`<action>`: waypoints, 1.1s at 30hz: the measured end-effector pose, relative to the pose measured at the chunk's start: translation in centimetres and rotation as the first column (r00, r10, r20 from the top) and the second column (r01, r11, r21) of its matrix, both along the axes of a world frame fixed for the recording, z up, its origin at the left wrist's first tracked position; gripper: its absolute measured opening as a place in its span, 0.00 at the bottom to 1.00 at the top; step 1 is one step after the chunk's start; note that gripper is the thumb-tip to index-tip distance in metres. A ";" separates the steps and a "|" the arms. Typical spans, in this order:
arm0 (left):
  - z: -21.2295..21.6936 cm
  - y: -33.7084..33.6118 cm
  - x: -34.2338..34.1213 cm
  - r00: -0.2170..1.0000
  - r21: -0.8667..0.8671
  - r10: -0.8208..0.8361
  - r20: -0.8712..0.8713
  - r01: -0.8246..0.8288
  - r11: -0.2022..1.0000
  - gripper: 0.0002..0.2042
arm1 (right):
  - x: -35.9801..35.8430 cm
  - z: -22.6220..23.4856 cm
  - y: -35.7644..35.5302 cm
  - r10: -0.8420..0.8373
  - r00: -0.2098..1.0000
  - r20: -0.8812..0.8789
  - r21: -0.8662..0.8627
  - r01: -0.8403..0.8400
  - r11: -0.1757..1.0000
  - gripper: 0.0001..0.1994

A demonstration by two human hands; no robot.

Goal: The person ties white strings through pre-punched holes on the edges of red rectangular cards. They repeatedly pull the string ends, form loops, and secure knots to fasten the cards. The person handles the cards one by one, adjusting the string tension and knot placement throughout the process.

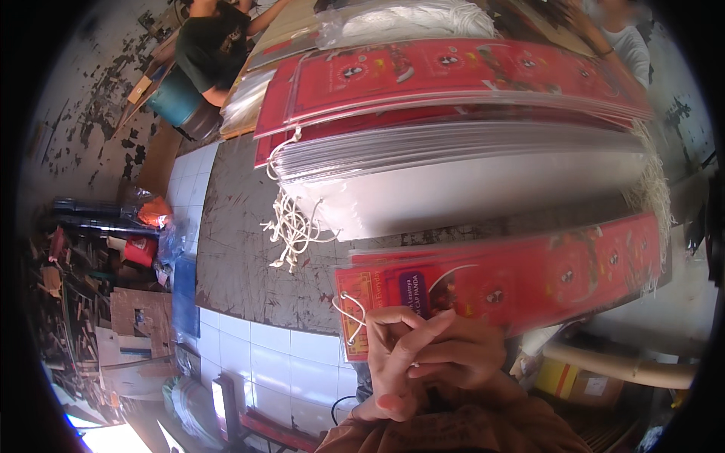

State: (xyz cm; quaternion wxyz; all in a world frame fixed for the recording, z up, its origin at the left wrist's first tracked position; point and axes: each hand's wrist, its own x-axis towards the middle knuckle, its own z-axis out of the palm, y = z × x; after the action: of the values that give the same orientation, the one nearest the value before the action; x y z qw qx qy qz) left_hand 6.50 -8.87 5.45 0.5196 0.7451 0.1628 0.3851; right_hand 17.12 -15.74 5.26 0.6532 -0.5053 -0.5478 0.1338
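Note:
My left hand point(394, 355) and my right hand point(467, 353) meet in front of my chest, at the near edge of the table. The fingers of both are bent and pressed together. A tiny pale bit point(414, 365) shows between them, too small to name. Just beyond the hands lies a long red printed plastic sheet point(521, 291), with a white cord point(350, 317) looped through holes at its left end. The hands cover part of its near edge. Farther back a thick stack of similar sheets point(468, 189) shows white backs, with knotted white cords point(294, 226) hanging at the left.
More red sheets point(453, 75) lie across the far side of the dark, scratched table point(242, 234). White cord bundles point(423, 23) sit behind them. Two other people point(211, 49) stand at the far side. Scrap point(72, 302) is piled on the left, and a cardboard tube point(619, 366) lies at the right.

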 end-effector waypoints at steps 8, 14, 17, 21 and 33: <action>-0.1 -0.4 -1.1 0.986 0.065 0.130 -0.108 -0.124 0.990 0.46 | 0.1 -0.1 0.8 -0.043 0.997 0.056 0.064 0.039 0.997 0.12; 0.2 0.3 -2.6 0.980 0.141 0.196 -0.030 -0.190 0.972 0.29 | 0.1 -0.9 0.9 -0.196 0.980 0.020 0.098 0.193 0.976 0.13; 1.1 0.4 -2.6 0.975 0.070 0.160 -0.154 -0.151 0.986 0.32 | 0.8 -1.0 0.8 -0.090 0.994 0.062 0.166 0.078 0.983 0.12; 2.0 -0.5 -3.1 0.944 -0.207 0.197 -0.265 -0.255 0.945 0.33 | 0.4 -1.1 0.8 -0.014 0.986 0.167 0.233 -0.025 0.972 0.09; 2.1 0.4 -4.6 0.991 -0.604 -0.036 -0.130 -0.050 0.795 0.10 | 0.4 -0.4 0.5 0.246 0.935 0.257 0.089 -0.277 0.957 0.10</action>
State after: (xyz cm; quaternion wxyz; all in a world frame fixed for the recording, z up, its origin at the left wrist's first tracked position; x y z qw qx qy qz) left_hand 1.89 -8.43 7.59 0.7170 0.5633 0.3150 0.2633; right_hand 17.56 -15.20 4.82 0.5878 -0.3987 -0.6932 0.1226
